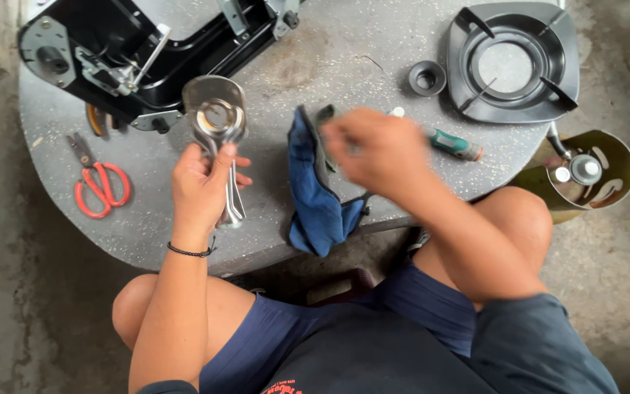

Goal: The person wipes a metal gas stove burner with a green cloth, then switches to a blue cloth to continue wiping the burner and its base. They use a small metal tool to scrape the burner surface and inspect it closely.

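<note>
My left hand (202, 186) grips a shiny metal burner part (216, 120) by its stem, its round cupped head held upright over the grey table (344, 51). My right hand (377, 149), blurred in motion, is on a blue cloth (315, 193) that hangs over the table's front edge; whether the fingers are closed on the cloth is unclear. A screwdriver with a green handle (452, 144) lies just behind the right hand.
A black stove body (133, 44) lies opened at the back left. Red-handled pliers (96, 182) rest at the left. A grey pan support (512, 62) and a small round cap (426, 77) sit at the back right. A gas cylinder top (585, 175) stands beside the table.
</note>
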